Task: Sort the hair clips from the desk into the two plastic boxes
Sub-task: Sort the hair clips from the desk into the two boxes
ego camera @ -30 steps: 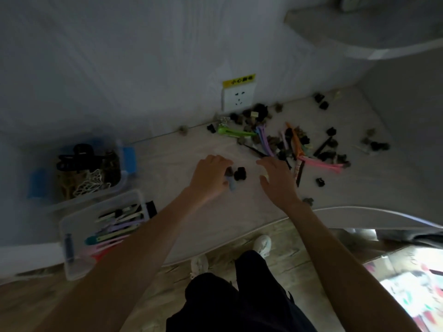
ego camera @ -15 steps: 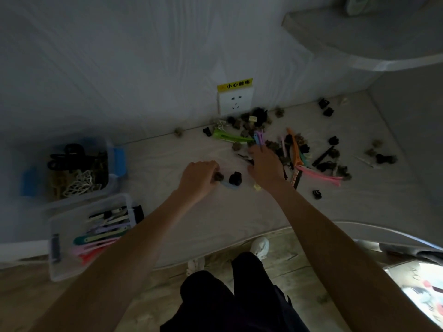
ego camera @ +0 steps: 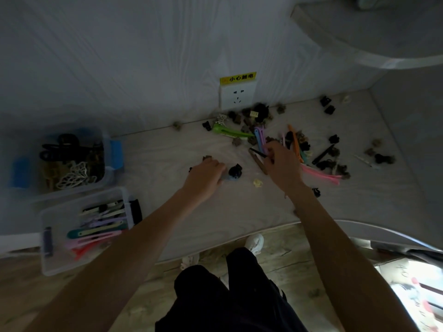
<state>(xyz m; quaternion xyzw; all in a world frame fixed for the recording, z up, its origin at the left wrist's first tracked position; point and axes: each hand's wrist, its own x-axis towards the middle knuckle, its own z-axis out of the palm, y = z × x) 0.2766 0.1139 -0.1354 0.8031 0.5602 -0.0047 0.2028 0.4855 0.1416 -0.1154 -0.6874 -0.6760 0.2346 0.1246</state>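
A heap of hair clips (ego camera: 282, 137) lies on the pale desk (ego camera: 239, 212) below a wall socket: small dark claw clips, a green clip (ego camera: 230, 132), long pink ones (ego camera: 321, 174). My right hand (ego camera: 281, 167) is closed on long slim clips, a dark one (ego camera: 257, 160) and purple-pink ones, at the heap's near edge. My left hand (ego camera: 203, 178) rests curled on the desk beside a small black claw clip (ego camera: 235, 171); a small brown clip (ego camera: 206, 158) shows at its knuckles. On the left stand the two plastic boxes, the far box (ego camera: 109, 173) with claw clips, the near box (ego camera: 48, 257) with long flat clips.
A wall socket (ego camera: 237, 96) with a yellow label sits on the back wall. A small cream clip (ego camera: 257, 183) lies between my hands. More dark clips are scattered far right (ego camera: 383, 159). The desk's curved front edge (ego camera: 359, 226) runs above my legs and the wooden floor.
My right hand has reached further into the heap and closed on long slim clips, lifting their ends. My left hand has shifted slightly left, its fingers curled near small clips.
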